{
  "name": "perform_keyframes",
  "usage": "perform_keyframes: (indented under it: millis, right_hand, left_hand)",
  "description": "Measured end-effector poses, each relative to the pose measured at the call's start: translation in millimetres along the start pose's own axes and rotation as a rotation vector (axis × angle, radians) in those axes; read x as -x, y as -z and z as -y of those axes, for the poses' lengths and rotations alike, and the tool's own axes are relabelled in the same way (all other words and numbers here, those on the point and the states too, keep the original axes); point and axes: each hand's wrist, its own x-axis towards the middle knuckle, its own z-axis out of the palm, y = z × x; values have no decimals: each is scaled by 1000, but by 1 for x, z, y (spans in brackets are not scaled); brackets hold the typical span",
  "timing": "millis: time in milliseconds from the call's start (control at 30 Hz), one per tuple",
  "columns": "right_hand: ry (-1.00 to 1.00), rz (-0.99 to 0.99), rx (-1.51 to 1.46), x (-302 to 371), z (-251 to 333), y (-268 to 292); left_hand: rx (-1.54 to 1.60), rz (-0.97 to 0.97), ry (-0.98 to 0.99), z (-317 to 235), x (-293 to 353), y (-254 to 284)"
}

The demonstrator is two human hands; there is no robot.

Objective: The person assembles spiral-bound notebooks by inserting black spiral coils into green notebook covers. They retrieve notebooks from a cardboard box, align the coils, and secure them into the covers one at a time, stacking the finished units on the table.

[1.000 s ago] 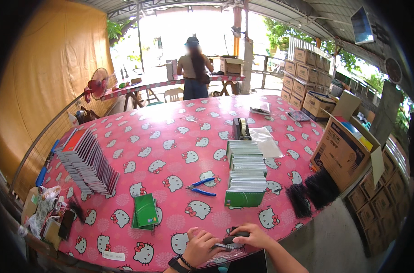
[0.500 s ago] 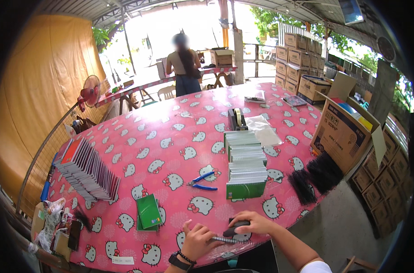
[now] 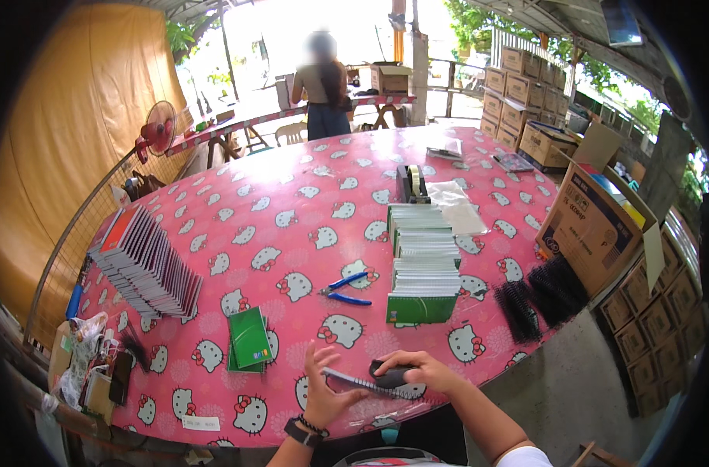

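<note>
Black hand tool (image 3: 392, 377): gripped in right hand (image 3: 420, 370), at the coil edge of a spiral-bound notebook (image 3: 356, 380). Notebook: between both hands, at near edge of pink table (image 3: 292, 241). Left hand (image 3: 325, 393): spread wide around notebook's left end, contact unclear. Blue-handled pliers (image 3: 346, 297): farther in, near row of notebooks (image 3: 423, 268).

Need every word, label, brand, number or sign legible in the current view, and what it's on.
Large open cardboard box, right: dark print and symbols; wording not copied here.
Stacked cardboard boxes, back right: print too small to read.
White paper slip, lower left: dark print, too small to read.
Green notebook lying flat: small coloured mark, too small to read.
Spiral-bound notebook by the left hand: edge-on, no text legible.
</note>
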Motion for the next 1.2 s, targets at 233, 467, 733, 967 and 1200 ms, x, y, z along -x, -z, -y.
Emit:
perform_keyframes:
  millis: [233, 467, 733, 967, 1200]
  right_hand:
    - [-37, -105, 151, -7, -4, 0]
    - [-67, -95, 272, -15, 9, 3]
    - [-190, -109, 264, -31, 10, -9]
    - [-131, -189, 539, -33, 2, -14]
    - [296, -361, 843, -28, 37, -30]
  left_hand:
    - [89, 421, 322, 51, 2, 25]
    - [64, 415, 228, 57, 0, 19]
    - [87, 402, 244, 55, 1, 19]
    - [16, 457, 336, 51, 1, 22]
    - [-204, 432, 214, 8, -12, 6]
